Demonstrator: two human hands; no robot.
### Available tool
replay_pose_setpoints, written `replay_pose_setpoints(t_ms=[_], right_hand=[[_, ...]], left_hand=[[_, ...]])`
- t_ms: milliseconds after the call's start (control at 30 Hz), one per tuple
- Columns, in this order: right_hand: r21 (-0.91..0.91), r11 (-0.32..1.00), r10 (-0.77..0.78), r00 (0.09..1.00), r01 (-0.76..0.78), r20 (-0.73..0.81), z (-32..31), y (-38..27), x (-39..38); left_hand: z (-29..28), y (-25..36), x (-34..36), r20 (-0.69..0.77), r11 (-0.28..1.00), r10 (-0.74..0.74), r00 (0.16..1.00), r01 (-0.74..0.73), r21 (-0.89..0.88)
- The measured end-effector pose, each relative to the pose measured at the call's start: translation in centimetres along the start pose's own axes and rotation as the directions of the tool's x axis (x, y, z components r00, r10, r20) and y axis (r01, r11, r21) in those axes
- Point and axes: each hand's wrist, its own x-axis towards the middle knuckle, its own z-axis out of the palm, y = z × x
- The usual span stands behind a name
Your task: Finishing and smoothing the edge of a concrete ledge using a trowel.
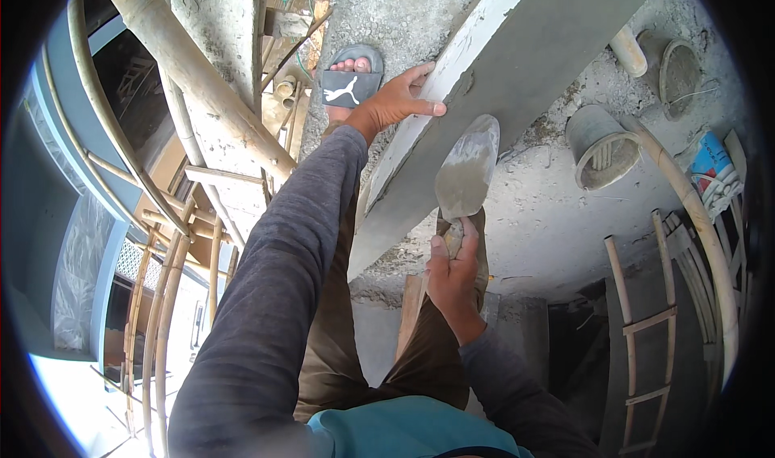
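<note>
The right hand [454, 271] grips the handle of a grey, mortar-smeared steel trowel [467, 170], its blade pointing up and away against the grey plastered beam [517, 79]. The left hand [400, 99] lies spread on the beam's edge.

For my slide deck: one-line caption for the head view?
Left hand steadies plastered ledge; right hand holds mortar-coated trowel.

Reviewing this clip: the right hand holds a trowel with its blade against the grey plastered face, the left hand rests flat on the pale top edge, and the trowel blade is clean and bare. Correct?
Not quite. In the head view the trowel blade is smeared with grey mortar, not clean. The rest stands: the right hand grips its handle, blade against the grey plastered face, and the left hand rests flat on the pale top edge.
</note>
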Motion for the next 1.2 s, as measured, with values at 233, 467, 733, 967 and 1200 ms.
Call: replay_pose_setpoints(t_ms=[233, 467, 733, 967, 1200], right_hand=[[0.030, 0.999, 0.026, 1.000, -0.026, -0.016, -0.1, 0.3, 0.1], [-0.068, 0.981, -0.185, 0.982, 0.182, -0.033, 0.0, 1.4, 0.8], [0.037, 0.997, -0.061, 0.995, 0.064, -0.081, -0.1, 0.5, 0.9], [0.089, 0.996, -0.018, 0.996, 0.026, -0.087, -0.2, 0.4, 0.9], [0.094, 0.995, -0.034, 0.995, 0.043, -0.097, -0.3, 0.6, 0.9]], left_hand=[[0.3, 0.0, -0.1, -0.048, 1.000, 0.001, 0.999, -0.001, -0.001], [-0.1, 1.8, 0.7, -0.022, 0.987, 0.020, 1.000, -0.023, -0.160], [0.5, 7.5, 6.3, 0.015, 0.991, 0.134, 0.991, -0.134, -0.007], [0.5, 7.7, 6.3, -0.030, 0.982, 0.164, 0.986, -0.161, 0.095], [0.6, 8.0, 6.1, -0.004, 0.984, 0.148, 0.989, -0.147, 0.102]])
